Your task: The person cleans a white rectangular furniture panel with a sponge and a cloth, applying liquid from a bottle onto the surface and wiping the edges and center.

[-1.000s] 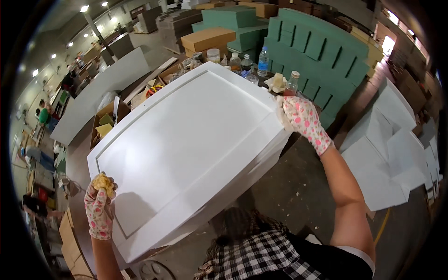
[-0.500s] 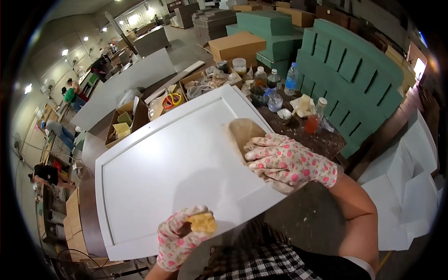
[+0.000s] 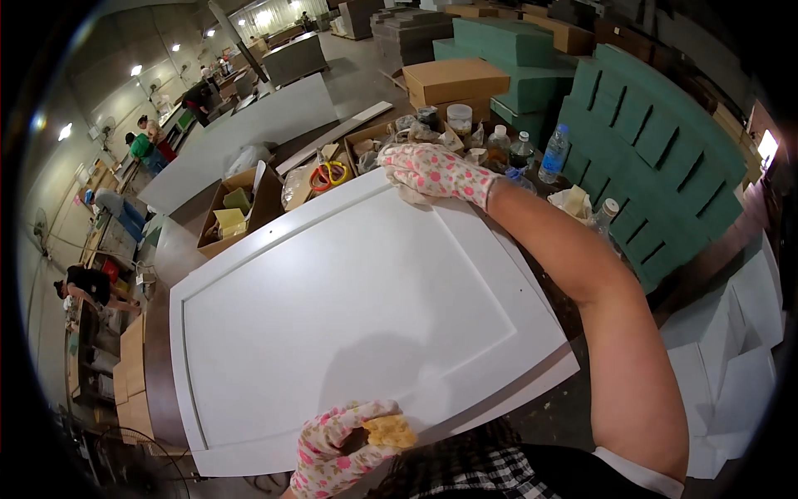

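A white cabinet door panel (image 3: 332, 291) with a raised frame round its edge lies in front of me, on top of another pale panel (image 3: 532, 382). My right hand (image 3: 436, 173), in a flowered glove, is at the far right corner of the door. Under its fingers a beige cloth (image 3: 413, 197) shows only at its edge; the hand covers the rest. By the near edge my left hand (image 3: 337, 445), gloved alike, pinches a yellow piece of sponge (image 3: 391, 431) between thumb and fingers.
Beyond the door stand a cardboard box (image 3: 241, 212) of sponge pieces, red-and-yellow scissors (image 3: 330, 175) and several bottles, one a water bottle (image 3: 554, 154). Green stacked panels (image 3: 657, 158) rise at the right. White sheets (image 3: 731, 358) lean lower right. Other people work far left.
My right hand has slid with the cloth from the door's right side up to its far corner. My left hand, still holding the sponge, has shifted slightly nearer and right.
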Available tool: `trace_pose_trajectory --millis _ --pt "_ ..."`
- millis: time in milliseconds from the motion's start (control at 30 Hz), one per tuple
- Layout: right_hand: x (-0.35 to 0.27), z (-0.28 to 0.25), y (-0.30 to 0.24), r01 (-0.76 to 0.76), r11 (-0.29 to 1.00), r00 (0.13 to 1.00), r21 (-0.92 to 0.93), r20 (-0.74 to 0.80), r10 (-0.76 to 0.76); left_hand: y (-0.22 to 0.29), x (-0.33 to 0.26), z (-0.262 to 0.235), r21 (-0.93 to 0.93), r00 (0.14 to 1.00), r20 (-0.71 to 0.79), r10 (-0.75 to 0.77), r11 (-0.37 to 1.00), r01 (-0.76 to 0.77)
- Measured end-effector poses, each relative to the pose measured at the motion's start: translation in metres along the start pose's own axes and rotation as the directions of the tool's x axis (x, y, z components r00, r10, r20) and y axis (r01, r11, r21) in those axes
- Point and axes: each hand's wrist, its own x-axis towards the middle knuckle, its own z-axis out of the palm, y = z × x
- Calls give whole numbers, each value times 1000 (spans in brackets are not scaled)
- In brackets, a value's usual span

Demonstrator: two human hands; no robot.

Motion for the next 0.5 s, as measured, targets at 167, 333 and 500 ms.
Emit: trace_pose_trajectory --millis 167,333,500 --pt "-64 -31 -40 53 996 983 -75 180 -39 -5 1 -3 84 995 49 93 992 -96" --pt "-155 -62 -120 91 995 977 -36 198 -82 -3 0 -7 94 989 123 87 991 -98" --pt "-282 -82 -161 238 394 963 -888 164 -212 0 -6 -6 -61 958 239 158 987 -148"
